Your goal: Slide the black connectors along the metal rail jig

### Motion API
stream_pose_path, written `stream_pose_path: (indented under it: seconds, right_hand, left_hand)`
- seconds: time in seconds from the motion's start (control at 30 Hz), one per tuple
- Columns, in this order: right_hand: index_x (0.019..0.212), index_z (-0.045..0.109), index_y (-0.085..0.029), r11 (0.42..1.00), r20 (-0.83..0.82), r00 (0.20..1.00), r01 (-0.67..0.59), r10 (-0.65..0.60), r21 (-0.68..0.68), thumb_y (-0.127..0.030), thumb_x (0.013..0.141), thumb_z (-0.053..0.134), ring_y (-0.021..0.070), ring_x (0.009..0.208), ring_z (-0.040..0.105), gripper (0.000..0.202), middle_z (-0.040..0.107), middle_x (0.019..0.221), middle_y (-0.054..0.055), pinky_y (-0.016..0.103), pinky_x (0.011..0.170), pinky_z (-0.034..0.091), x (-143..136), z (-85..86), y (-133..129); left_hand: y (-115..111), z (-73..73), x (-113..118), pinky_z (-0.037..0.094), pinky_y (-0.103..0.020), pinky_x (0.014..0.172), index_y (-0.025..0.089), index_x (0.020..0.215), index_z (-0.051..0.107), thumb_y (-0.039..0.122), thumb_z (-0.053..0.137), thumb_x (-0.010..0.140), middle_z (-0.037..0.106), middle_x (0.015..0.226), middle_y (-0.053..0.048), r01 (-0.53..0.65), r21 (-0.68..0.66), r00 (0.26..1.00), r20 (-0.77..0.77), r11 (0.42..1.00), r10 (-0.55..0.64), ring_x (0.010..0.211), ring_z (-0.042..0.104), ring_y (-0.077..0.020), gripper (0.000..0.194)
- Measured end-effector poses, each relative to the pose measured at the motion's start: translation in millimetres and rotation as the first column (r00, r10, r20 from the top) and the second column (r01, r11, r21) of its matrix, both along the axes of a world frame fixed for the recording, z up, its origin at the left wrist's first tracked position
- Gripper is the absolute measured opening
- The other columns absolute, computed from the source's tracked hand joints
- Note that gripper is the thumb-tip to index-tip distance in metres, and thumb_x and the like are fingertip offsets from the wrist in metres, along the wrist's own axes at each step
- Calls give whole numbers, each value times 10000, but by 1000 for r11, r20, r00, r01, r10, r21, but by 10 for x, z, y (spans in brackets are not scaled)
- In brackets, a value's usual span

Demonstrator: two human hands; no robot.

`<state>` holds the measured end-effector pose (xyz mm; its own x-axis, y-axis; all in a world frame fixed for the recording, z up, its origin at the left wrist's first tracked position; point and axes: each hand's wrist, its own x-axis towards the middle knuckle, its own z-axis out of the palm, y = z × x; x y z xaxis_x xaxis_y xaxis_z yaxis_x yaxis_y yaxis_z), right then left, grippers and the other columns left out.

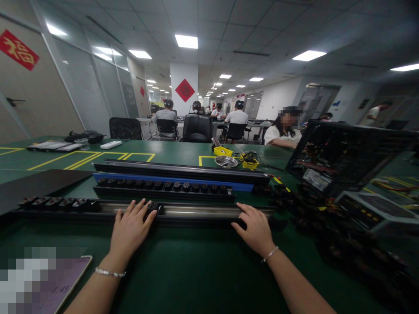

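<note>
A long black rail [196, 211] with a shiny metal inner strip lies crosswise on the green table in front of me. My left hand [129, 229] rests over it with fingers spread, its thumb against a small black block [156, 208] in the channel. Farther right, my right hand [255, 229] lies across the same rail, fingers stretched out and thumb at the near edge. Several black socket-like modules [54, 203] sit in the rail's left end. Behind it, a shorter black strip [163, 192] carries a row of similar modules.
Beyond are a blue strip [245, 186] and another black rail [183, 168]. On the right stand an open computer case [347, 152], a power supply [376, 211] and a dark heap of modules [356, 253]. A phone [70, 279] lies front left. A person [283, 131] sits across.
</note>
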<state>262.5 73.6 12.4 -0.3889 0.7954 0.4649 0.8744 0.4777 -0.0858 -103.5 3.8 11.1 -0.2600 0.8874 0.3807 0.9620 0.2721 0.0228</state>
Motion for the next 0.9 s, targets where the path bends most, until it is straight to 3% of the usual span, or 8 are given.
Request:
stream_pose_path:
  seconds: [0.9]
  right_hand:
    - [762,615,-231,1000,-8,1000,0,0,-31,-438,807,536,257,1179,466,226,533,1311,21,452,934,347,9,-9,5]
  left_hand:
    - [15,-6,82,258,-544,1061,227,1294,486,512,292,872,454,1397,-21,70,-6,998,1,998,-70,1342,306,-279,545]
